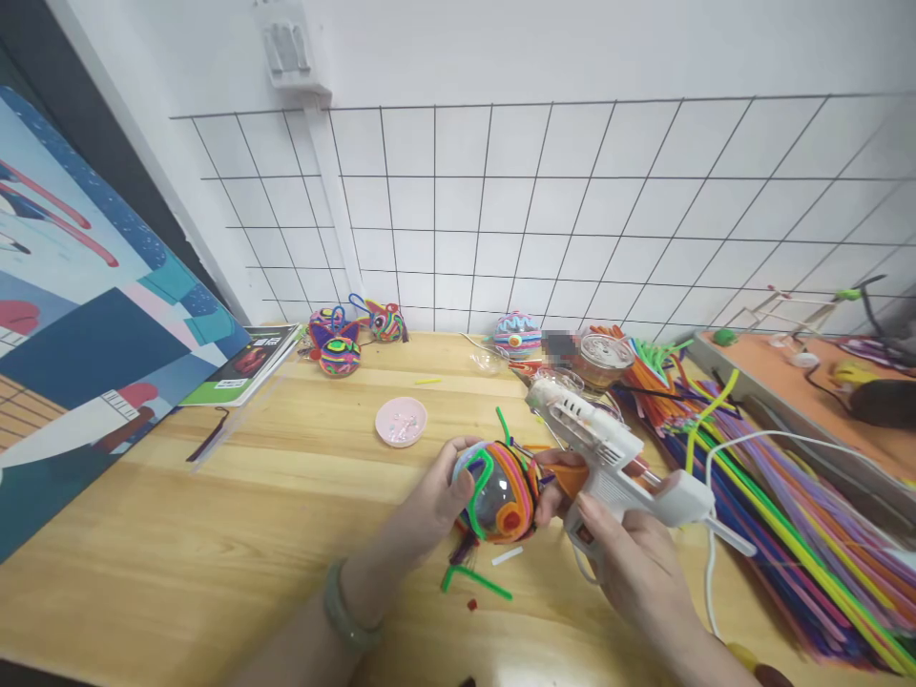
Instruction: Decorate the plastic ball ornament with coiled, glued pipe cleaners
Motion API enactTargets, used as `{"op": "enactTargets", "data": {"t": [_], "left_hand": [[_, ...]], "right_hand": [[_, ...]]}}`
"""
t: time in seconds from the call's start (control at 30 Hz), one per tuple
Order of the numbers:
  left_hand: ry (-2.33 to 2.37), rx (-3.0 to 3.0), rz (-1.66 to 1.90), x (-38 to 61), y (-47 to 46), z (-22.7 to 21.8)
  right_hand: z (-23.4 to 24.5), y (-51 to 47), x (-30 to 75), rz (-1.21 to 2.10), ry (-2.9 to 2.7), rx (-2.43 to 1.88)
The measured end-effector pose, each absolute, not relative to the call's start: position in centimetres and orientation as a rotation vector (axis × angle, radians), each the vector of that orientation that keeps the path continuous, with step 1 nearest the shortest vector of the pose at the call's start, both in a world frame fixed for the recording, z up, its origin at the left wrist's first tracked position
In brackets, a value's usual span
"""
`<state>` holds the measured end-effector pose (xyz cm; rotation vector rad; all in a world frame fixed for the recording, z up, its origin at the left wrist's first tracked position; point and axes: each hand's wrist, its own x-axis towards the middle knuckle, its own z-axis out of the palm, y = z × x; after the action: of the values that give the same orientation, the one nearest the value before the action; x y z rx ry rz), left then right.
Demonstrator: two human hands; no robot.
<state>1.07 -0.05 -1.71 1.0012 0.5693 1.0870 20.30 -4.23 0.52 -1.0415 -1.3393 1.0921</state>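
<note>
My left hand, with a jade-coloured bangle at the wrist, is wrapped round the left side of a clear ball. Coloured pipe cleaners cover much of the ball: a green loop, orange and pink bands, and an orange-red coil. My right hand grips a white hot glue gun by its handle. Its nozzle points up and to the left, above and beyond the ball. Fingers of my right hand reach toward the ball's right side near the orange trigger; whether they press on the ball is hard to tell.
A pink dish with small shiny bits stands beyond my left hand. Bent green pipe cleaner lies below the ball. Bundles of pipe cleaners and a white cord lie at right. Finished-looking decorated balls stand at the back.
</note>
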Motion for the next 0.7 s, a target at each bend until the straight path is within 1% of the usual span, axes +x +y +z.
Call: {"op": "enactTargets", "data": {"t": [0.1, 0.23, 0.47, 0.7], "left_hand": [[0.589, 1.091, 1.101, 1.0, 0.2, -1.4], [0.622, 1.042, 1.21, 0.9, 0.2, -0.5], [0.525, 0.839, 1.106, 1.0, -0.1, 0.2], [0.668, 0.779, 1.168, 1.4, -0.3, 0.8]], "right_hand": [[0.7, -4.2, 20.3, 1.046, -1.342, -1.075], [1.1, -4.3, 20.2, 0.996, -1.382, -1.141], [1.7, -4.6, 19.8, 0.905, -1.441, -1.173], [1.6, -4.7, 19.2, 0.914, -1.517, -1.131]]}}
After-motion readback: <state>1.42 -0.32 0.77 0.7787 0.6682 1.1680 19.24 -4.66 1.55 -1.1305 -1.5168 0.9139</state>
